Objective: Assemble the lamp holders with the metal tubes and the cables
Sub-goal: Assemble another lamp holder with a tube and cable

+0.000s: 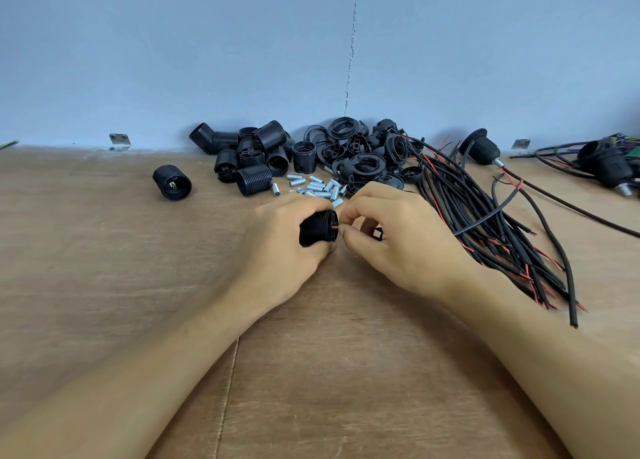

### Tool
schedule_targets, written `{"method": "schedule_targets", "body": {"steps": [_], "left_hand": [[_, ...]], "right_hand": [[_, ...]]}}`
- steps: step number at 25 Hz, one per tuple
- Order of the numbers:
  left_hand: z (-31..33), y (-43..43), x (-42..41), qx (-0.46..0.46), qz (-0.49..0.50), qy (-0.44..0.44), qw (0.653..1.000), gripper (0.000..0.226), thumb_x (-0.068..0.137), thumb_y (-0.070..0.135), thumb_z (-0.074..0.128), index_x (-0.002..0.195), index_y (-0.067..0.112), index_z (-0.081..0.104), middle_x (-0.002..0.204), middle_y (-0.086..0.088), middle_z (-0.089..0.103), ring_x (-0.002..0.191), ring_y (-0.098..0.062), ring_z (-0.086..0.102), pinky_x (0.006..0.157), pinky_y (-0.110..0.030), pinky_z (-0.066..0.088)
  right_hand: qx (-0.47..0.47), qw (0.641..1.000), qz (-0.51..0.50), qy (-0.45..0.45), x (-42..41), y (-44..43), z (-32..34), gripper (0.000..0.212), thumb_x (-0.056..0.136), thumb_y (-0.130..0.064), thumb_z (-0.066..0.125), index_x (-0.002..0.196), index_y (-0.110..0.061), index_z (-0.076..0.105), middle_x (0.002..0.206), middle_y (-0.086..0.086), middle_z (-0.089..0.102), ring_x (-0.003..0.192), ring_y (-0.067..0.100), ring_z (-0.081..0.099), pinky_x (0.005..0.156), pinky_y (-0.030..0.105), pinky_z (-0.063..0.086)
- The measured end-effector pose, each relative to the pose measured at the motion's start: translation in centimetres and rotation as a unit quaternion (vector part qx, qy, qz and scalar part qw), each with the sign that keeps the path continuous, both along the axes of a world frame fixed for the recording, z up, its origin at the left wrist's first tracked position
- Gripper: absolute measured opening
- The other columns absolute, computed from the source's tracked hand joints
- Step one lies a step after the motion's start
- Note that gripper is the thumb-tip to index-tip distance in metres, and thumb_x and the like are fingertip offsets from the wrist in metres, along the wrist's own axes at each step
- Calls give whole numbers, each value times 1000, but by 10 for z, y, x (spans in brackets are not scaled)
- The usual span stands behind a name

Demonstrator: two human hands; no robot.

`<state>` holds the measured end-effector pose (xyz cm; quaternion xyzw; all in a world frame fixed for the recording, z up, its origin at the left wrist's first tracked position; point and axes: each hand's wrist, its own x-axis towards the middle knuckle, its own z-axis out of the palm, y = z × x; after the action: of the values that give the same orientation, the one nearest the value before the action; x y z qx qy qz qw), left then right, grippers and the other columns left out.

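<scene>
Left grip [280, 240] clamped round black lamp holder [317, 232], right grip [391, 240] pinching red wire [335, 227] at its end

lamp holder [318, 230]: black, ribbed, sideways, red wire [334, 227] at end | metal tubes [320, 187]: loose heap behind | cables [485, 216]: bundle right

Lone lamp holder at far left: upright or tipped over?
Tipped: the lone lamp holder lies on its side on the table, open mouth facing the camera.
</scene>
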<state>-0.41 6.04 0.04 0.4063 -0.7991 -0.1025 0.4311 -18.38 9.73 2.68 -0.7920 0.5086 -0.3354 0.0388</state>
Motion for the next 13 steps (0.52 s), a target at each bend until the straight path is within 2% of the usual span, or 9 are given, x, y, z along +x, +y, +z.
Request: {"method": "schedule_targets", "body": {"steps": [7, 13], "left_hand": [[1, 1, 0, -6, 15, -9, 1000, 38, 71, 8, 85, 106, 21, 78, 95, 10, 67, 87, -5, 60, 78, -7, 41], [1, 2, 0, 0, 0, -3, 1000, 34, 72, 9, 87, 102, 19, 76, 92, 11, 68, 87, -2, 57, 77, -5, 39]], "right_hand": [[1, 1000, 8, 16, 1, 1, 0, 7, 91, -18, 64, 86, -16, 68, 99, -6, 63, 76, 17, 62, 72, 44, 51], [13, 1000, 11, -10, 0, -1, -2, 6, 90, -16, 66, 84, -16, 68, 97, -4, 63, 79, 15, 61, 76, 43, 51]]}}
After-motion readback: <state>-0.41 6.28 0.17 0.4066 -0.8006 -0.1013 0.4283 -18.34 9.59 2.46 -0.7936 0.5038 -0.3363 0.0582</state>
